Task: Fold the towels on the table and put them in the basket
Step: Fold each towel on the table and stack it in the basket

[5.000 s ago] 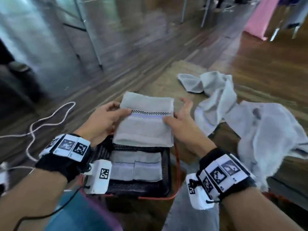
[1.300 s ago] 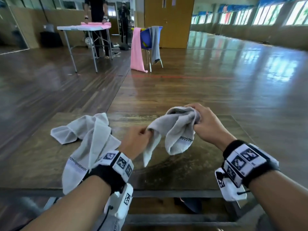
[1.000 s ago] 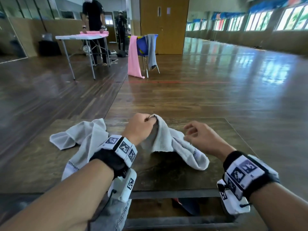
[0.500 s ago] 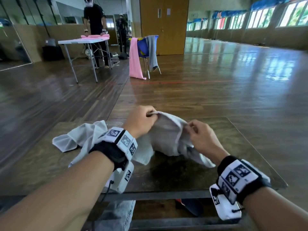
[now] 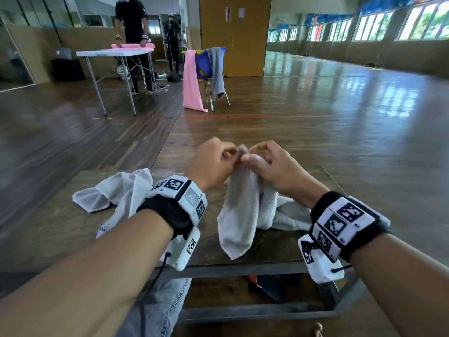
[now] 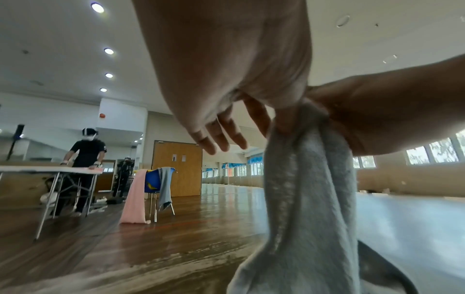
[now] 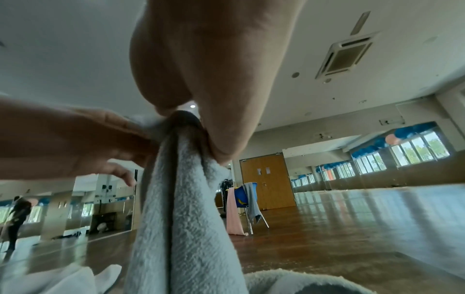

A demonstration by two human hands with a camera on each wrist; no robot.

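My head camera looks down and forward over the dark wooden table (image 5: 60, 229) into the hall. My wrist cameras sit low, close under my palms, facing the same way. All three views share the distant blue plastic chair (image 5: 202, 66) (image 6: 152, 183) (image 7: 241, 196).
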